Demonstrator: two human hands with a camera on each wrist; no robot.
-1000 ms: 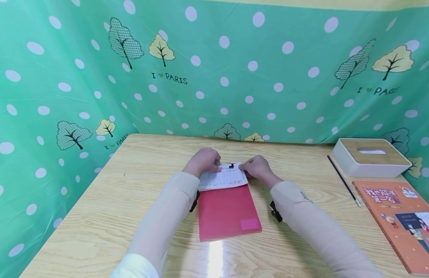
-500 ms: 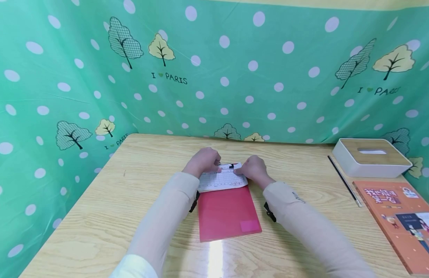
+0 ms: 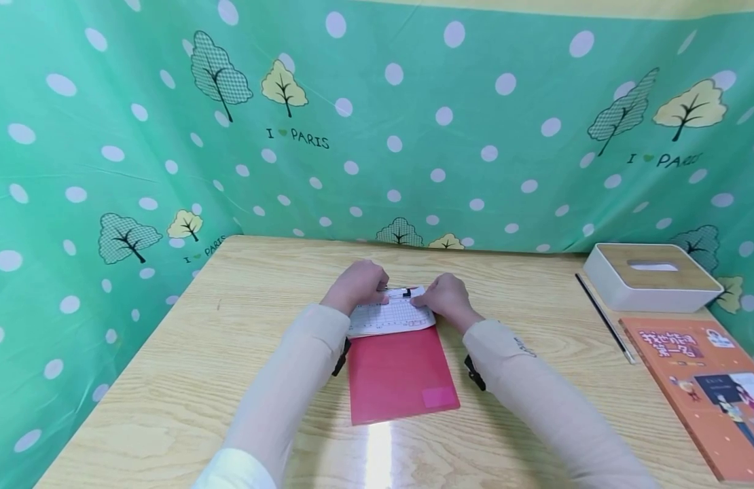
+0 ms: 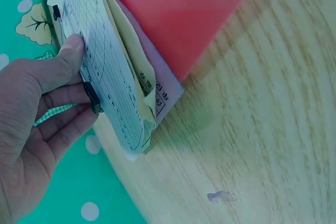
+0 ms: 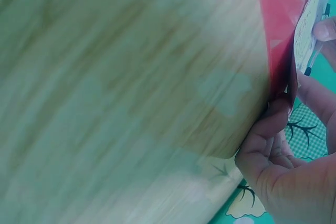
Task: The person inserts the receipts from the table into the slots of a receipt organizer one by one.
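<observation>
A stack of printed paper forms (image 3: 392,316) lies across the far end of a red folder (image 3: 401,377). Along the stack's far edge runs a thin fastener strip with black end pieces (image 4: 92,98). My left hand (image 3: 357,284) pinches this edge at the left, thumb on the top sheet and fingers behind. At the far right corner, my right hand (image 3: 449,297) pinches the forms between thumb and curled fingers; whether it also grips the folder's edge, I cannot tell. In the left wrist view, the sheets' near corners fan apart, with yellow and pink layers below the white one.
To the right, a black pencil (image 3: 604,318) lies beside a white tissue box (image 3: 652,299) with a wooden lid. An orange book (image 3: 676,380) is at the table's right edge. A green patterned curtain (image 3: 414,156) hangs behind the wooden table (image 3: 187,380).
My right hand has shifted slightly left along the forms' far edge, its thumb now further onto the top sheet. My left hand and the folder have stayed put.
</observation>
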